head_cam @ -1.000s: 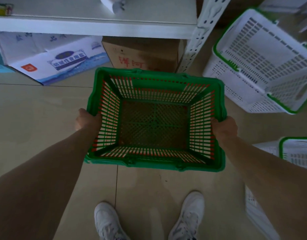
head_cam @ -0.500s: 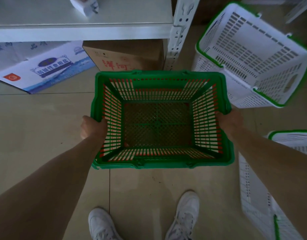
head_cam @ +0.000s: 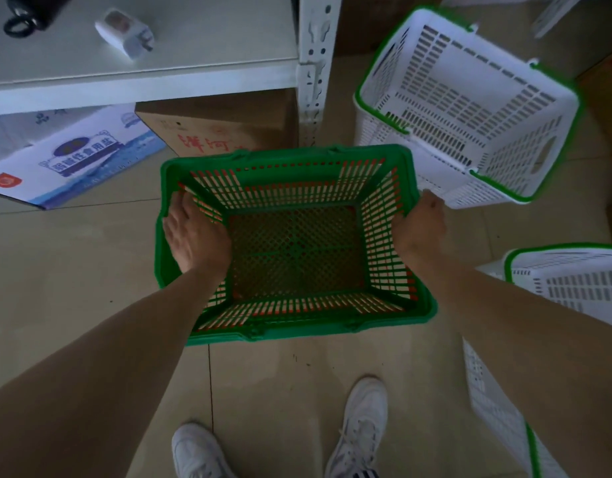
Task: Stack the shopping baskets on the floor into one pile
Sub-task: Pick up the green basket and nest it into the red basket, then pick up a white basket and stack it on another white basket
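I hold a green basket with red-tinted slats above the tiled floor, in front of my feet. My left hand reaches over its left rim, fingers spread along the inside of the left wall. On the opposite side, my right hand grips the right rim from outside. A white basket with green trim sits tilted on the floor at the upper right, close to the green basket's far right corner. A second white basket stands at the right edge. Part of a third white basket shows under my right forearm.
A white metal shelf with its upright post stands just beyond the green basket. Below it sit a brown carton and a white-and-blue box. My white shoes are at the bottom. Bare tile lies to the left.
My left hand moved from outside the left rim to inside the left wall. The view shifted, so the shelf and the tilted white basket sit closer to the green basket.
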Demonstrator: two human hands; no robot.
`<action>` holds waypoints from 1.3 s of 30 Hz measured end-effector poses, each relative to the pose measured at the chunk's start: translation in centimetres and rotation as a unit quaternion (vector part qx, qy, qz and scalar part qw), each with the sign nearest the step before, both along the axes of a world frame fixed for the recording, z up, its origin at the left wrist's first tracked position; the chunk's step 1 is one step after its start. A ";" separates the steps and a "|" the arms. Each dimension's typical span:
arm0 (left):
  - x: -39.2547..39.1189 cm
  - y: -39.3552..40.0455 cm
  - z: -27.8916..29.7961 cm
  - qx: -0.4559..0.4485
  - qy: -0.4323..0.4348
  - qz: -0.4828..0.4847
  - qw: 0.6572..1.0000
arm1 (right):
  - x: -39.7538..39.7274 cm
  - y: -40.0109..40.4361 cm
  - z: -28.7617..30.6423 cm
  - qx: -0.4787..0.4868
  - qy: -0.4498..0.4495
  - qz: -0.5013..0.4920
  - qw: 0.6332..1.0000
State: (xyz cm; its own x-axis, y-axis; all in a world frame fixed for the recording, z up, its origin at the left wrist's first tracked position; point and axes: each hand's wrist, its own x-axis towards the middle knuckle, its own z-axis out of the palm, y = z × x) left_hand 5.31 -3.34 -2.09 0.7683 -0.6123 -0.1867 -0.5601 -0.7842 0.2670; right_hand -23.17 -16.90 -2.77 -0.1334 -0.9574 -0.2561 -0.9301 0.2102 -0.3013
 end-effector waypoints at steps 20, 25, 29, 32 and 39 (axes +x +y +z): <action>-22.4 -9.9 4.2 -0.049 0.230 -0.232 0.944 | -7.6 0.8 4.4 0.040 -0.076 -0.037 0.996; -28.5 -10.5 4.9 -0.052 0.262 -0.298 0.916 | -12.1 1.7 4.6 0.047 -0.086 -0.096 0.991; -33.2 -10.9 4.8 -0.049 0.274 -0.360 0.890 | -15.8 2.8 4.6 0.057 -0.107 -0.179 0.976; -36.5 -11.2 5.1 -0.034 0.272 -0.408 0.871 | -18.4 3.9 4.8 0.067 -0.102 -0.232 0.965; -44.3 -12.0 5.2 0.027 0.225 -0.531 0.817 | -25.0 6.2 4.8 0.083 -0.129 -0.332 0.931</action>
